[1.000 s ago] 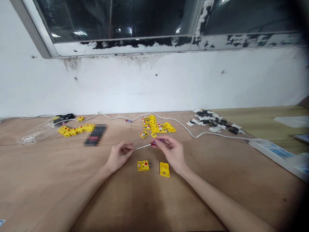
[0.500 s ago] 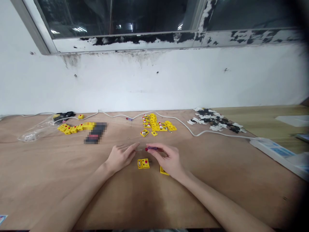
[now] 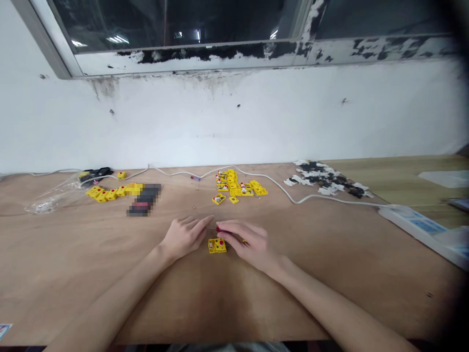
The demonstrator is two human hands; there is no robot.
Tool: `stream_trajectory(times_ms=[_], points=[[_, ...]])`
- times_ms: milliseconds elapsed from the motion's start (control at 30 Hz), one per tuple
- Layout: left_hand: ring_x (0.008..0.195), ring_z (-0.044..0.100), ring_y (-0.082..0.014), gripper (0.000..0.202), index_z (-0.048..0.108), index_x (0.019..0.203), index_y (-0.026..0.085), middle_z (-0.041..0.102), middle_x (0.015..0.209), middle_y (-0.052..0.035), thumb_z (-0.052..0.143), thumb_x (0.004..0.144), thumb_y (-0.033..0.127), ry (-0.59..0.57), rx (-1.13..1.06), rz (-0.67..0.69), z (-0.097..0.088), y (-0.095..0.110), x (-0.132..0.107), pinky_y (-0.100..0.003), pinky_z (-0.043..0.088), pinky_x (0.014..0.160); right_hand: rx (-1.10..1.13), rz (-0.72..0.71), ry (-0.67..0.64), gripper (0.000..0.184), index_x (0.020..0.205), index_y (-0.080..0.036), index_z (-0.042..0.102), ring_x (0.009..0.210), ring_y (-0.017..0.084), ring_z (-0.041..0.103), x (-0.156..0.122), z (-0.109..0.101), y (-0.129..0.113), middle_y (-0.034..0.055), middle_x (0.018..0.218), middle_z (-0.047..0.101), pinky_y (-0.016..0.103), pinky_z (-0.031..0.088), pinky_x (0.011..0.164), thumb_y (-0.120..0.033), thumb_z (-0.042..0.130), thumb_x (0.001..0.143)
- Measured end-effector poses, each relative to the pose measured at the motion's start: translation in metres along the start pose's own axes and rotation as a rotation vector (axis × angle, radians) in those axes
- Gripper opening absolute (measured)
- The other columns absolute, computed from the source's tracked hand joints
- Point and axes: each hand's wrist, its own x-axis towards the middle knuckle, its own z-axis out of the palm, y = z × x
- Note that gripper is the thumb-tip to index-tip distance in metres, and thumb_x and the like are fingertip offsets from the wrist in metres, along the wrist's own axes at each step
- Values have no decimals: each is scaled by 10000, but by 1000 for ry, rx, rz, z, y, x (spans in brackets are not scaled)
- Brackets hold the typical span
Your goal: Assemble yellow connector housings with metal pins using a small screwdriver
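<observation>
My right hand (image 3: 251, 242) is closed on a small screwdriver (image 3: 219, 229) with a red-and-purple handle, mostly hidden by the fingers. Its thin shaft points left, to the fingertips of my left hand (image 3: 185, 236). The left fingers are closed around the tip; whatever they pinch there is too small to make out. Just below, between both hands, an open yellow plug housing (image 3: 217, 245) with a red dot lies on the table. A bit of a yellow part (image 3: 245, 242) shows by the right fingers, mostly covered.
Several yellow plug parts (image 3: 234, 185) lie in a cluster farther back, a second screwdriver (image 3: 195, 178) behind them to the left. Yellow blocks (image 3: 106, 193) sit at left near a plastic bag (image 3: 46, 205). Black and white pieces (image 3: 330, 178), a white cable (image 3: 304, 199) and a power strip (image 3: 421, 230) are right.
My right hand has moved slightly left and flattened over the screwdriver, bringing its handle closer to my left hand. It now covers most of the yellow part beside it.
</observation>
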Motion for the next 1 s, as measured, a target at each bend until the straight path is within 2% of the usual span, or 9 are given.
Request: stream_trajectory(times_ms=[400, 500, 600, 700, 833, 1000], points=[[751, 716, -170, 313, 591, 1239, 211, 762, 883, -37, 512, 937, 182, -26, -32, -45, 4, -1, -3, -263, 504, 633, 10, -9, 33, 327, 1163, -246, 660, 907, 143, 723, 4, -5, -2, 18, 1045, 751, 257, 589, 853, -81, 695, 883], [787, 725, -172, 346, 608, 1213, 227, 765, 947, -23, 582, 870, 187, -40, -169, -187, 1, 1, -2, -266, 536, 691, 14, 10, 65, 319, 1149, -242, 673, 889, 145, 727, 7, -8, -3, 21, 1031, 756, 255, 590, 839, -77, 700, 877], [790, 719, -174, 381, 640, 1169, 246, 762, 981, -2, 664, 790, 210, -103, -358, -366, -4, 2, -1, -270, 553, 708, 22, 53, 103, 289, 1115, -240, 695, 879, 155, 733, 9, -10, -3, 23, 1013, 763, 269, 591, 837, -81, 702, 874], [831, 711, -188, 267, 702, 1070, 242, 759, 984, -14, 690, 805, 274, -157, -493, -455, -6, 2, 0, -281, 560, 726, 21, 96, 130, 259, 1081, -242, 713, 844, 157, 740, 10, -11, -4, 13, 985, 772, 264, 594, 804, -96, 713, 868], [928, 702, -192, 144, 745, 934, 226, 751, 1016, -36, 641, 884, 312, -125, -654, -472, -3, 3, 3, -307, 554, 852, 21, 115, 145, 237, 1058, -240, 724, 814, 159, 744, 11, -11, -5, 12, 959, 777, 261, 596, 769, -107, 724, 862], [850, 695, -182, 146, 745, 888, 215, 749, 928, -42, 605, 906, 251, -77, -645, -409, 0, 4, 2, -309, 552, 801, 14, 103, 141, 241, 1064, -233, 727, 811, 155, 743, 11, -11, -5, 14, 956, 777, 256, 593, 772, -102, 723, 862]])
